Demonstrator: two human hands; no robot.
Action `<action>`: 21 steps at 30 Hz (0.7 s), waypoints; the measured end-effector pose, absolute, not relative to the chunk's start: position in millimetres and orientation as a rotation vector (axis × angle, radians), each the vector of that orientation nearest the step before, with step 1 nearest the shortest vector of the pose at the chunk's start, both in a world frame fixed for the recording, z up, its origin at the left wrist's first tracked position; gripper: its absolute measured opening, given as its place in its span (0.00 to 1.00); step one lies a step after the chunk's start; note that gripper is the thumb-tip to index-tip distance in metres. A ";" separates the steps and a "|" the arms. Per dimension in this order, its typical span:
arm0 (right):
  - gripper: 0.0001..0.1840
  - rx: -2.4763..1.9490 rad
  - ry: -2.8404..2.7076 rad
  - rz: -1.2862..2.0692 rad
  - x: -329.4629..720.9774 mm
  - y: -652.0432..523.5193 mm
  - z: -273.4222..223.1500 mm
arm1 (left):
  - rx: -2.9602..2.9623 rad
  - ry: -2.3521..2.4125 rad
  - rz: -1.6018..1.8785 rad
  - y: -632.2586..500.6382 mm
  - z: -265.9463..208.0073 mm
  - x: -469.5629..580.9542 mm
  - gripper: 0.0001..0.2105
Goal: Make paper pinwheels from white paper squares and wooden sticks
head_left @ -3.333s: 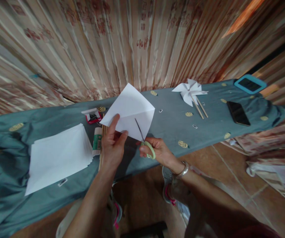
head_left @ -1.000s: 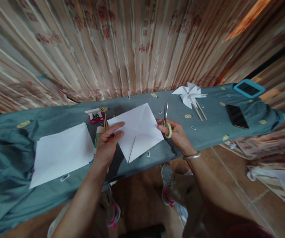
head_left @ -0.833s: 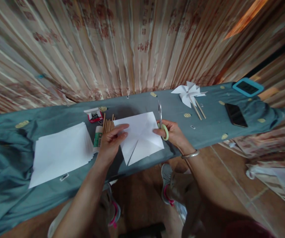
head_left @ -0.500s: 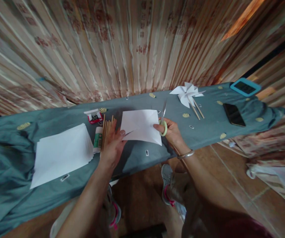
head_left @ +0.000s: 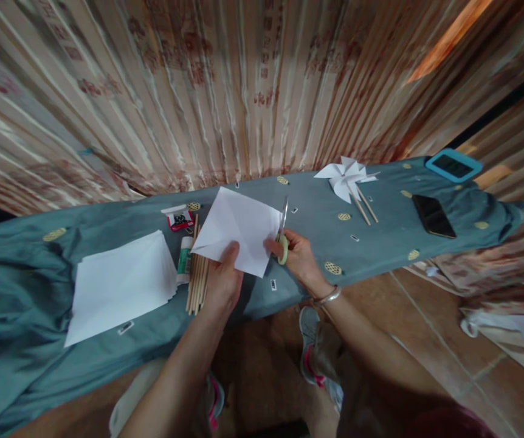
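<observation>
A square sheet of white paper with diagonal creases is held up over the table, a slit showing near its left corner. My left hand is closed on its lower edge, thumb on top. My right hand grips scissors with pale green handles, blades pointing up and away. Its thumb also lies at the paper's right side. Just left of my left hand lie several wooden sticks, partly beneath the paper, and a green and white glue stick.
A stack of white paper lies on the left of the cloth-covered table. Behind the glue stick is a small open red box. Paper pinwheels on sticks, a black phone and a blue-framed device lie to the right.
The paper has been turned, so a corner now points up and the slit faces left. My left hand has moved to its lower edge. The scissors have shifted slightly left with my right hand.
</observation>
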State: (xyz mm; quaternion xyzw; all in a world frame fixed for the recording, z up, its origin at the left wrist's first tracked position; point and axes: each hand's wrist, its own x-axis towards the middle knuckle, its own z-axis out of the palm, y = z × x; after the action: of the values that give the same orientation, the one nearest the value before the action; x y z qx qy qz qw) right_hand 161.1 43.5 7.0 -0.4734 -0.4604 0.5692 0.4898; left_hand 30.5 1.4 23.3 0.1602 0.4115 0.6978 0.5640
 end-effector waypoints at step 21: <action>0.26 -1.099 -2.036 1.703 169.8 -4.3 26.1 | 0.479 1.074 1.895 20.7 27.3 -14.1 0.20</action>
State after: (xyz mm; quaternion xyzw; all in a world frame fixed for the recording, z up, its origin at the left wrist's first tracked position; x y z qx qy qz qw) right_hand 169.8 -4.3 26.1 -0.3789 -0.7024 0.5875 0.1339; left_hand -14.1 20.7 27.3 0.1928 0.4325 0.7629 0.4401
